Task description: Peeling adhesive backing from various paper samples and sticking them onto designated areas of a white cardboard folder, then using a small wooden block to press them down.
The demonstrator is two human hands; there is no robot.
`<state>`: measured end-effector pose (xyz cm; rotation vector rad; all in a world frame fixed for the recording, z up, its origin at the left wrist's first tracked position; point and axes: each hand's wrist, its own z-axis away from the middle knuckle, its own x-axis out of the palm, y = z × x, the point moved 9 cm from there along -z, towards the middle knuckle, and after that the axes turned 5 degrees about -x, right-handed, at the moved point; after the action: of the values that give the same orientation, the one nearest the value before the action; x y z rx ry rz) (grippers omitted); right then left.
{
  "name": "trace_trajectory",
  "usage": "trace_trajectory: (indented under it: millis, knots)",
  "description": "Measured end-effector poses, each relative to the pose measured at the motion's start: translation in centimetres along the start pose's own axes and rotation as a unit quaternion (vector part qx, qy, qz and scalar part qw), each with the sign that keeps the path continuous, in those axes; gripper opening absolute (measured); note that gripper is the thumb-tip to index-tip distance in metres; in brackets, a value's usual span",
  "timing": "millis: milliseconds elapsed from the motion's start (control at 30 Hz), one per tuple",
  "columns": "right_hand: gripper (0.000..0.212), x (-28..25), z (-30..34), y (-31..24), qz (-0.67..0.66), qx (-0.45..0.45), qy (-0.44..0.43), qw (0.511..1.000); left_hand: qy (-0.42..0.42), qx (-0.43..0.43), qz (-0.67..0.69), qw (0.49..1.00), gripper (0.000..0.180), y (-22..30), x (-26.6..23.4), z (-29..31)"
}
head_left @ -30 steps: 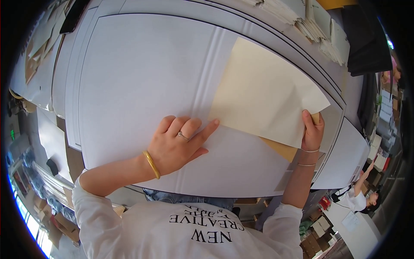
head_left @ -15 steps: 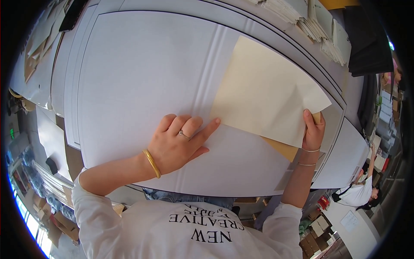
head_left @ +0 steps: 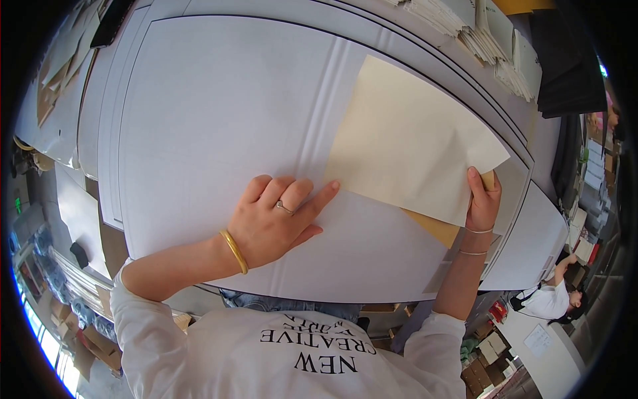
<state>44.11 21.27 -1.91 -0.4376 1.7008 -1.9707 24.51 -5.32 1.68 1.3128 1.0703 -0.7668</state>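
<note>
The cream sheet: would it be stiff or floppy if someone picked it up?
The cream sheet is probably light, since it looks thin. It may flex readily: it bends near the right hand. Its left part looks flat on the white surface, so a push would probably slide it, not tip it.

The fingers of my right hand (head_left: 483, 203) pass behind the smooth, cream, four-cornered paper sheet (head_left: 412, 139), hiding their tips. It also covers most of the tan paper piece (head_left: 435, 227) beneath. The top edge crops the stacked off-white papers (head_left: 502, 56); the bottom crops my white short-sleeved shirt (head_left: 299, 369). Small print on distant boxes (head_left: 482, 376) escapes me.
</note>
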Motion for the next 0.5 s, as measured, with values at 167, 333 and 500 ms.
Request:
trace_trajectory:
  millis: [167,333,500]
  knots:
    - [0.017,0.46,-0.01,-0.06,0.0,0.01,0.012,1.0,-0.003,-0.001,-0.006,1.0,0.068,-0.08,-0.05,0.09]
    - [0.019,0.46,-0.13,0.07,0.005,0.013,0.009,1.0,-0.004,0.001,-0.005,1.0,0.068,-0.05,-0.03,0.08]
    - [0.022,0.14,-0.24,0.4,0.02,0.018,-0.004,1.0,-0.006,0.002,-0.01,1.0,0.068,-0.02,-0.09,0.06]
